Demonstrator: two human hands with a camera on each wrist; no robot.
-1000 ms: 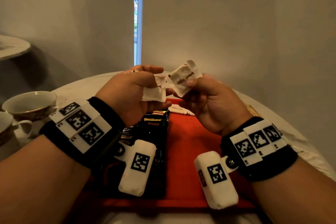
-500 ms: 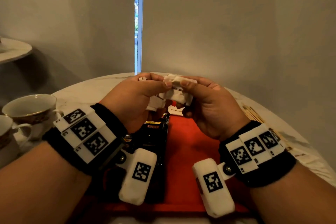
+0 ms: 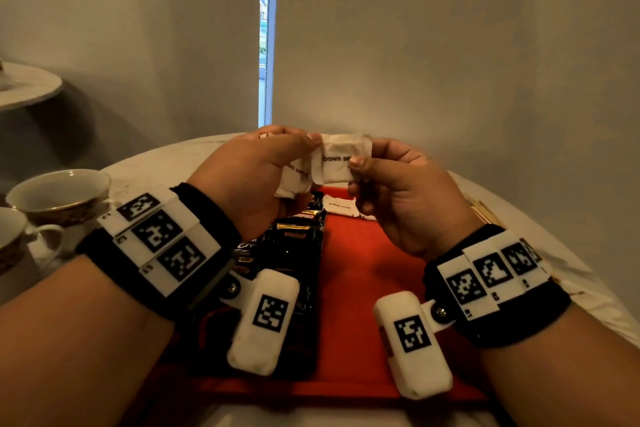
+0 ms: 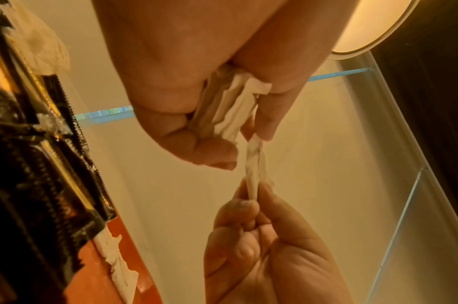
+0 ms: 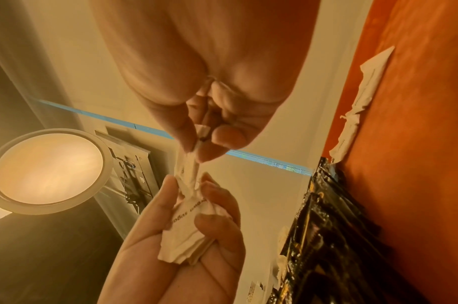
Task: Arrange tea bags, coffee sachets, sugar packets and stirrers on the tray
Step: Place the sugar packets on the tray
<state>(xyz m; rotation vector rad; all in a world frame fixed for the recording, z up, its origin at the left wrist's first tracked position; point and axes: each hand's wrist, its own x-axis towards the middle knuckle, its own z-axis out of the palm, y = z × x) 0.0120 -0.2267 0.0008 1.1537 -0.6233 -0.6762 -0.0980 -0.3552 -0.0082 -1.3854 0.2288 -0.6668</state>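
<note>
Both hands are raised above the far end of the red tray [image 3: 363, 288]. My left hand [image 3: 304, 146] grips a bundle of white brown-sugar packets [image 3: 294, 180] in its curled fingers, seen edge-on in the left wrist view as a bundle [image 4: 228, 107]. My right hand [image 3: 360, 163] pinches one sugar packet [image 3: 337, 163] by its right end, and the left thumb touches its other end. In the right wrist view that packet [image 5: 189, 164] stretches between the two hands. Black coffee sachets [image 3: 298, 239] lie in a row on the tray's left half. Another sugar packet [image 3: 337, 206] lies at the tray's far edge.
Two teacups [image 3: 59, 191] stand on the white round table at the left. Wooden stirrers [image 3: 485, 211] lie on the table right of the tray, mostly hidden behind my right wrist. The tray's right half is bare red surface.
A second ago my right hand held the single packet tilted up and apart. The hands then closed together, and now the packet spans between both hands, slightly higher.
</note>
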